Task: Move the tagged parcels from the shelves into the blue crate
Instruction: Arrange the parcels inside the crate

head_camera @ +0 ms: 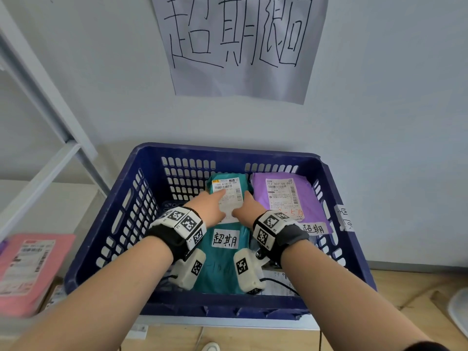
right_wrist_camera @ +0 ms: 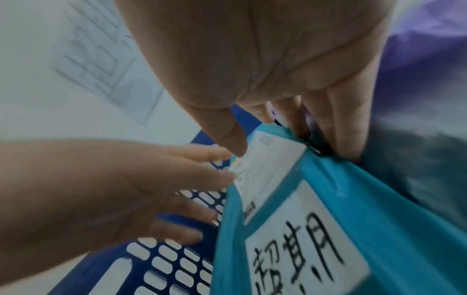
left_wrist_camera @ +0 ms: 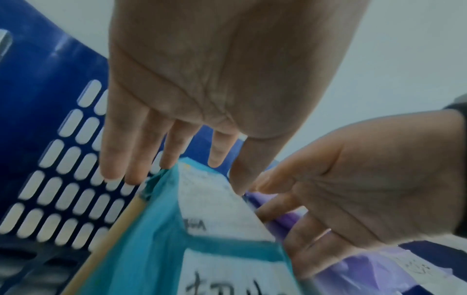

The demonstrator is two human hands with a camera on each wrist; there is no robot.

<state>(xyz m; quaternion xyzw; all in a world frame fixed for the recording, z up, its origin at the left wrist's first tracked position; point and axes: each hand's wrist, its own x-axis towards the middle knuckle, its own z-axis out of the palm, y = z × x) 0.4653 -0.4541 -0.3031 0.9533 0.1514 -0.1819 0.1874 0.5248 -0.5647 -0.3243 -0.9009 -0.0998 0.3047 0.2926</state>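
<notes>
Down in the blue crate: a green-blue parcel, lying flat, white tag facing up so the words can be read. Sits just beside a purple parcel with a tag too, side by side, likely to leave room for more.

Left hand at the left edge, fingers straight and loose, thumb on the label. Not gripping. Right hand at the right edge, fingers slipped down between the two parcels, thumb tip on the label. Looks loose too, not squeezing. Seems like letting go, or nudging the parcel straight.

Off to the left, on a low shelf: a pink parcel. Too blurry to tell whether it has a tag.
</notes>
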